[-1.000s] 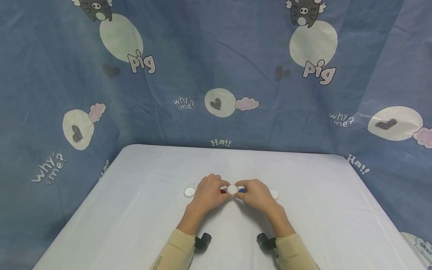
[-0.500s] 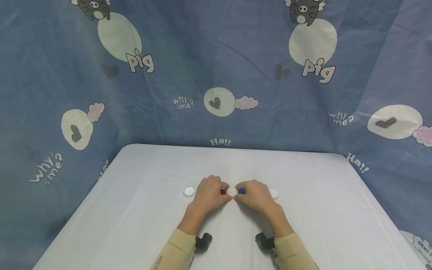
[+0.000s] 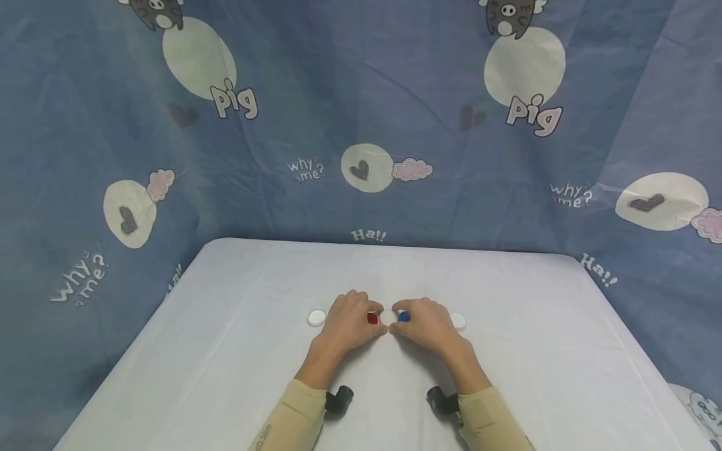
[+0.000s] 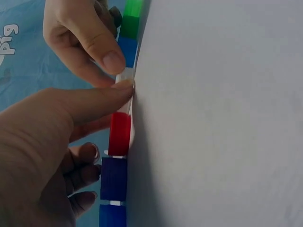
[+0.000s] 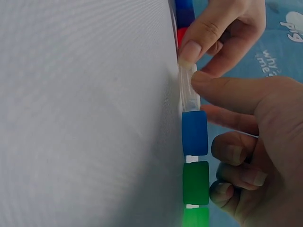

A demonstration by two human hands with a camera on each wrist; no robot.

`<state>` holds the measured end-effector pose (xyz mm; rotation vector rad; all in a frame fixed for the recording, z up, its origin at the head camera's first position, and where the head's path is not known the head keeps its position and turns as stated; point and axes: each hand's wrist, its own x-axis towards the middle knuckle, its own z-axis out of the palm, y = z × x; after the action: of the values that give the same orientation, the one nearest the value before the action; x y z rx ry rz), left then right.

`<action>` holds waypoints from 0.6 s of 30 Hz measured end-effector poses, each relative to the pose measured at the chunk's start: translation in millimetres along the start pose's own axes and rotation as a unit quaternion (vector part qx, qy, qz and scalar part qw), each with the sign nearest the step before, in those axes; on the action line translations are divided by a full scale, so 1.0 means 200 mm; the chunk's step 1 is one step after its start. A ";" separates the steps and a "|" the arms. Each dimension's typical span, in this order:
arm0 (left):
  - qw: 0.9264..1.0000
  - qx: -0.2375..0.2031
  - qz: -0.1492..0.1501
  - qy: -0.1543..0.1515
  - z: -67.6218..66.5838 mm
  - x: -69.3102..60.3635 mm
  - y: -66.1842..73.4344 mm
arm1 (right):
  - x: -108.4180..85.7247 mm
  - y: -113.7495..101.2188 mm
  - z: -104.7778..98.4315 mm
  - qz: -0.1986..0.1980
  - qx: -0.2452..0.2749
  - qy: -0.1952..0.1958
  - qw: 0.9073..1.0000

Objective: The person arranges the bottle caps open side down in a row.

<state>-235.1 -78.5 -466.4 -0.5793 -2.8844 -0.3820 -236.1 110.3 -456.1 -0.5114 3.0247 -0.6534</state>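
Between the two hands, on the white table, a clear whitish round pot sits in a row of small coloured pots. My left hand pinches its left side with thumb and forefinger. From the right, my right hand pinches the same pot, so the two thumbs nearly meet. In the left wrist view a red pot and a dark blue pot follow on the left side. The right wrist view has a blue pot and a green pot on the other side, with white links in the gaps.
One white disc lies left of the left hand, and another white disc shows just beyond the right hand. Behind the white tabletop hangs a blue printed cloth. Dark wrist cameras sit at both sleeves.
Both hands keep their pinch and stay almost in place. The red and blue pots show slightly more beside the clear pot than a second ago.
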 end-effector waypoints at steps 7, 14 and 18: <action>1.000 -0.010 -0.008 -0.015 -0.02 0.00 -0.02 | 0.02 -0.01 -0.01 -0.018 0.027 0.006 0.999; 0.999 -0.027 -0.016 -0.023 -0.03 -0.01 -0.06 | 0.03 -0.02 0.00 -0.025 0.027 -0.005 0.999; 0.999 -0.031 -0.017 -0.024 -0.04 -0.03 -0.08 | 0.04 -0.03 0.01 -0.025 0.031 -0.010 0.999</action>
<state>-235.4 -97.4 -463.4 -0.5557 -2.9404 -0.4704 -242.2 101.9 -454.3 -0.5901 2.9709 -0.7386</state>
